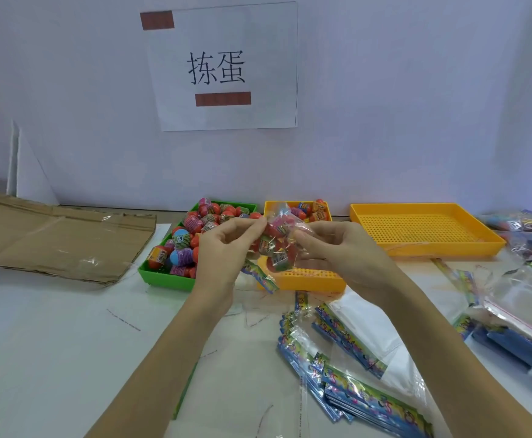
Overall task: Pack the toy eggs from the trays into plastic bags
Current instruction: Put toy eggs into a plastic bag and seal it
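Nearest, printed header-card bags (353, 384) lie fanned on the white table (53, 343). Above them both hands hold up a clear plastic bag (275, 245) of toy eggs: the left hand (226, 245) pinches its left edge, the right hand (331, 248) pinches its right (fingers curled on the film). Behind, a green tray (160, 275) is heaped with eggs (192, 229), a small orange tray (305, 279) holds a few, and a larger orange tray (422, 229) sits rightward.

White paper sign (226, 67) on the wall reads "拣蛋"; egg labels too small to read.
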### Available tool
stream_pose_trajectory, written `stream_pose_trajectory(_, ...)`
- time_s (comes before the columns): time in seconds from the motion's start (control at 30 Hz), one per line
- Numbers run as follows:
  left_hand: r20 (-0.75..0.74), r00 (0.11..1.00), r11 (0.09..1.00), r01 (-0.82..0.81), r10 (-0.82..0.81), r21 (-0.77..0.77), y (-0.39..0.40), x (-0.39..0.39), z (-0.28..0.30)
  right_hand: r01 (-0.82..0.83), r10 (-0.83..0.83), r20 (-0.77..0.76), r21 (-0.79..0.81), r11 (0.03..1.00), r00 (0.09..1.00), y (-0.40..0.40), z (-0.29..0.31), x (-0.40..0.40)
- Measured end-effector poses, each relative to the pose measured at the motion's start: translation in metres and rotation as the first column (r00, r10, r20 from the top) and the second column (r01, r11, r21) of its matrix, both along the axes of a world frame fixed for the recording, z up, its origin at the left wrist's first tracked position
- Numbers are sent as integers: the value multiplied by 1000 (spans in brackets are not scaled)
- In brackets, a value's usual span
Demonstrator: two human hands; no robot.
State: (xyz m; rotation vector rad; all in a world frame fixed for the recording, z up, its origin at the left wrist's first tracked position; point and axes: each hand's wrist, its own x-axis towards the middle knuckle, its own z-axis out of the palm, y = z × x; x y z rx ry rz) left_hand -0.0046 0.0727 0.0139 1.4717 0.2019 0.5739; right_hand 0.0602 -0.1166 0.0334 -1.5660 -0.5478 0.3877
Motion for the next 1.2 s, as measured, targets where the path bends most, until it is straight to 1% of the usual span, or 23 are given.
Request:
stream_pose_trajectory(0.1, 23, 999, 995, -42, 40, 93, 1, 1, 0, 14, -14, -14, 13, 1000, 1000, 1, -1, 1)
stream_pose_trajectory(0.2, 41, 996, 994, -82, 79, 79, -1, 2, 0, 4, 0, -62, 59, 998, 998, 1, 0, 2)
stream_pose_trajectory(0.27, 28, 995, 994, -94, 92, 51, -4, 2, -1, -8, 15, -89, 80, 997, 996, 2, -1, 2)
stream_pose_trajectory(0.33, -14, 997, 997, -73, 73, 24, -5, 2, -3, 7, 2, -95, 94, 996, 995, 3, -2, 1)
stream_pose_trajectory(0.4, -53, 998, 999, -36, 38, 35, -2, 4, -2, 36, -27, -91, 97, 995, 995, 4, -2, 1)
stream_pose_trajectory(0.47, -64, 998, 999, 17, -15, 40, 2, 5, -1, 38, -29, -89, 101, 994, 996, 4, -4, 1)
stream_pose_trajectory(0.53, -70, 993, 996, 91, -92, -18, 2, 4, 1, 31, -24, -81, 90, 995, 996, 5, -5, -1)
stream_pose_trajectory(0.6, -64, 994, 996, 87, -88, -18, 2, 4, -1, 33, -28, -72, 72, 997, 997, 8, -6, -3)
stream_pose_trajectory(0.67, -35, 999, 1000, 29, -29, 1, 3, 4, -4, 82, -80, -56, 35, 996, 995, 12, -7, -6)
stream_pose_trajectory(0.73, -3, 1000, 999, -1, 1, -54, 3, 4, -6, 151, -150, -35, 6, 989, 988, 17, -7, -9)
stream_pose_trajectory(0.87, 62, 997, 989, -44, 53, -142, -6, 5, -5, 251, -252, -8, 98, 963, 968, 28, -9, -18)
stream_pose_trajectory(0.9, 85, 993, 992, -68, 77, -110, -8, 5, -5, 272, -276, 18, 114, 955, 961, 30, -10, -19)
stream_pose_trajectory(1.0, 186, 974, 975, -158, 128, 156, -11, 2, -6, 332, -344, 101, 118, 936, 933, 32, -12, -19)
stream_pose_trajectory(1.03, 199, 972, 966, -165, 125, 201, -10, 0, -5, 349, -363, 112, 124, 929, 925, 32, -13, -18)
stream_pose_trajectory(1.13, 203, 972, 959, -165, 118, 231, -12, -1, -5, 380, -399, 149, 140, 914, 905, 33, -13, -19)
stream_pose_trajectory(1.2, 207, 970, 955, -177, 128, 238, -13, -1, -5, 362, -382, 124, 155, 919, 916, 33, -13, -19)
